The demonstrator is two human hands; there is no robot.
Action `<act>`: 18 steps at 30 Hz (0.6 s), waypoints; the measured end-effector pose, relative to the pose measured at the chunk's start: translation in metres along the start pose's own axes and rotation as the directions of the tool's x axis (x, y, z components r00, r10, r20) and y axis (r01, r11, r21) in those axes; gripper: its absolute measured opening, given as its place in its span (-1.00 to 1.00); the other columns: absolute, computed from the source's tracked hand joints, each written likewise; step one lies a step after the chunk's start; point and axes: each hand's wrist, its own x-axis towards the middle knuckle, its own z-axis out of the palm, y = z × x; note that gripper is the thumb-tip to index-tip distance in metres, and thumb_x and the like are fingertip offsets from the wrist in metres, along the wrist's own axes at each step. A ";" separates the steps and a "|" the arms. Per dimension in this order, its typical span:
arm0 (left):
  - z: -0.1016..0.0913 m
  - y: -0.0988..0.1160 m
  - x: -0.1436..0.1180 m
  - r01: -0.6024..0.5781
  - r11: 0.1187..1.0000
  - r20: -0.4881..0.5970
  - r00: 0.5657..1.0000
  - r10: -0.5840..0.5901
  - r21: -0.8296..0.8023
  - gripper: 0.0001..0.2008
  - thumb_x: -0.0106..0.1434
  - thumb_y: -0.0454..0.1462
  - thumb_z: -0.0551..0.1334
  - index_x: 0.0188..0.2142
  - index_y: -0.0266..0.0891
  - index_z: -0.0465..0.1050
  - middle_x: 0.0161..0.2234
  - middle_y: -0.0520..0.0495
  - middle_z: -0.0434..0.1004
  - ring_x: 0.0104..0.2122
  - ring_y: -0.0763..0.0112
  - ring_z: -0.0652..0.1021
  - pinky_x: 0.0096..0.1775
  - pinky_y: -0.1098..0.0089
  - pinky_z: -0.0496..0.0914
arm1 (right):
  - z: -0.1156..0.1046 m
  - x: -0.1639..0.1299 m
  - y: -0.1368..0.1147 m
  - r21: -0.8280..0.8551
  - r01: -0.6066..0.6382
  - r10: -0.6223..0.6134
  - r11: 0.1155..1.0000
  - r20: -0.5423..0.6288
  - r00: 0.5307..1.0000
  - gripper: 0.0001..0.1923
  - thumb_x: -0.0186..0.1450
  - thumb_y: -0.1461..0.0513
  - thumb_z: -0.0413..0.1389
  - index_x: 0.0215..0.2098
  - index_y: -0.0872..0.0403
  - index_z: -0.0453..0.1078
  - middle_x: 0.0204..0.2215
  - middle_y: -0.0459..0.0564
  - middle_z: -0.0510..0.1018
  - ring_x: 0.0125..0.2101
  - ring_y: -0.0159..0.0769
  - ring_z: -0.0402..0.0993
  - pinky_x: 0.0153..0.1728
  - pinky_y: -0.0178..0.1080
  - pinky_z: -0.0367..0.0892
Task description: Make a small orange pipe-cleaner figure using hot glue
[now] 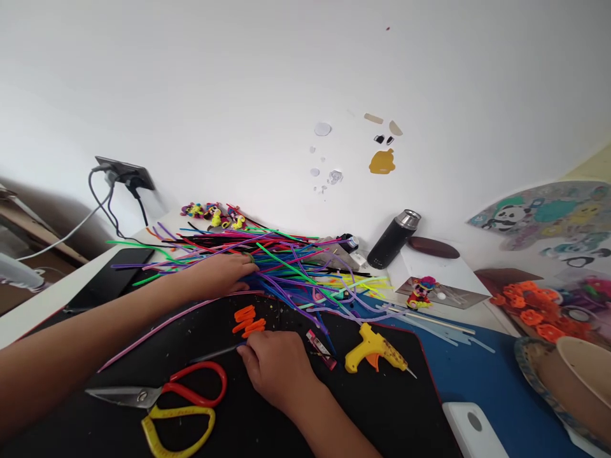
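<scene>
My left hand (226, 275) reaches into a heap of many-coloured pipe cleaners (286, 267). Its bent fingers touch the near left of the heap, and their tips are partly hidden. Low in the middle, my right hand (279, 366) rests closed over the black mat (382, 413). A thin grey-blue stick-like thing (214, 352) runs from its thumb and fingertips to the left; its exact kind is unclear. Just beyond this hand lie zigzag-bent orange pipe cleaner pieces (248, 321). Scissors (167, 401) with one red and one yellow handle lie open to the left.
A yellow glue gun (375, 350) and a small pink-labelled packet (321, 348) lie right of my right hand. Behind are a black flask (394, 240), small figures (217, 216) and a phone (109, 277). Glue sticks (439, 324), a white device (477, 429) and a bowl (587, 375) are rightward.
</scene>
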 end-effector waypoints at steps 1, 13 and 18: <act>0.003 0.001 -0.001 0.020 1.000 -0.005 1.000 -0.020 0.010 -0.72 0.40 -0.23 0.28 0.08 -0.12 0.56 0.06 -0.25 0.65 0.05 0.01 0.65 0.02 0.20 0.52 | 0.000 0.000 0.000 0.000 0.001 -0.001 1.000 -0.002 1.000 -0.72 0.56 0.08 0.08 -0.18 0.05 0.54 -0.25 0.01 0.75 -0.27 -0.13 0.72 -0.34 -0.23 0.35; -0.007 0.005 -0.007 0.161 0.982 -0.123 0.981 -0.148 0.096 -0.82 0.43 -0.34 0.17 -0.02 -0.14 0.48 -0.06 -0.19 0.63 -0.11 0.08 0.68 -0.20 0.26 0.50 | 0.002 0.001 0.001 -0.011 0.007 -0.006 1.000 0.003 1.000 -0.71 0.56 0.07 0.09 -0.19 0.05 0.54 -0.26 0.01 0.75 -0.29 -0.14 0.71 -0.38 -0.24 0.32; -0.002 -0.006 -0.011 0.195 0.976 -0.173 0.969 -0.177 0.095 -0.74 0.47 -0.25 0.18 0.09 -0.13 0.52 0.04 -0.25 0.62 0.04 0.05 0.65 -0.06 0.23 0.50 | 0.002 0.000 0.000 -0.016 0.002 -0.002 1.000 0.005 1.000 -0.70 0.56 0.07 0.08 -0.18 0.05 0.54 -0.26 0.01 0.76 -0.28 -0.12 0.72 -0.37 -0.23 0.33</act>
